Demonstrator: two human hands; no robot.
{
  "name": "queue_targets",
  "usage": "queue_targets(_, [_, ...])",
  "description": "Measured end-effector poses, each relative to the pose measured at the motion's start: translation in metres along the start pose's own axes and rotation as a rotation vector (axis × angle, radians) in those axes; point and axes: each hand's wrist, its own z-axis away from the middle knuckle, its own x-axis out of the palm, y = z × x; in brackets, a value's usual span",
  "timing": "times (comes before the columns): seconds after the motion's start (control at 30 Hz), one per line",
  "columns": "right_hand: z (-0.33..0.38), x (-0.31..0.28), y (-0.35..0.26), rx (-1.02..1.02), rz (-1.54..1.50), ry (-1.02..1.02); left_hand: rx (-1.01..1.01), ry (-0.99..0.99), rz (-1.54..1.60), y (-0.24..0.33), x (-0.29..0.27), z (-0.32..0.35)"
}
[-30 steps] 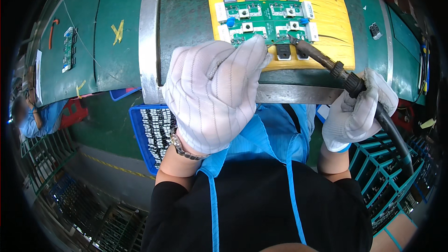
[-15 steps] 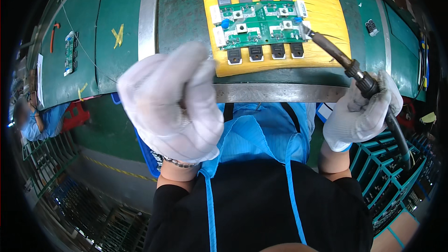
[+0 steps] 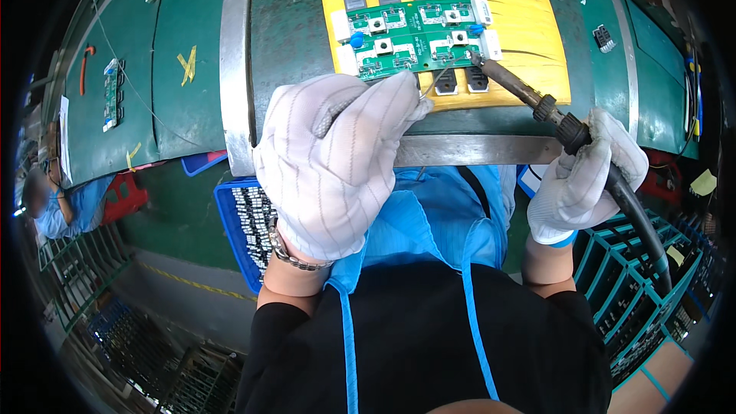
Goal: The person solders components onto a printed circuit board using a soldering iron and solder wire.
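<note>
A green circuit board [image 3: 422, 38] with white blocks, blue discs and black tabbed components along its edges lies on a yellow block [image 3: 529, 23]. My right hand [image 3: 586, 176], in a white glove, grips a soldering iron [image 3: 521, 90] by its dark handle. The iron's tip touches or nearly touches the board's lower right corner. My left hand [image 3: 337, 153], also gloved, is closed just below the board's near edge. A thin solder wire [image 3: 437, 79] sticks out from its pinched fingertips toward the board. The glove hides the components at the board's lower left.
Left of a metal rail [image 3: 239, 54], another circuit board [image 3: 113, 93] and an orange-handled tool [image 3: 86, 69] lie on the green surface. A blue bin [image 3: 230, 218] of small parts stands below the bench. At right are a black component [image 3: 603, 38] and teal racks [image 3: 613, 276]. A person [image 3: 65, 203] sits far left.
My left hand has moved right and up to the board's near edge, with solder wire now showing at its fingertips. The iron's tip has shifted slightly left and down. The view has moved a little.
</note>
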Motion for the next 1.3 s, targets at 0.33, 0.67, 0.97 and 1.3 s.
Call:
queue_targets(0.33, [0.002,0.003,-0.004,0.059,-0.014,0.014,0.058,0.017,0.046,-0.006,0.008,0.001])
queue_targets(0.67, [-0.004,-0.002,-0.005,-0.043,0.046,-0.079,-0.220,0.113,-0.340,-0.004,-0.052,0.016])
queue_targets(0.97, [0.003,-0.006,0.000,0.068,0.308,0.096,0.151,-0.018,-0.010,0.006,-0.034,-0.008])
queue_targets(1.3, [-0.013,-0.008,-0.016,0.067,0.003,0.005,0.152,0.028,-0.040,-0.003,0.004,-0.001])
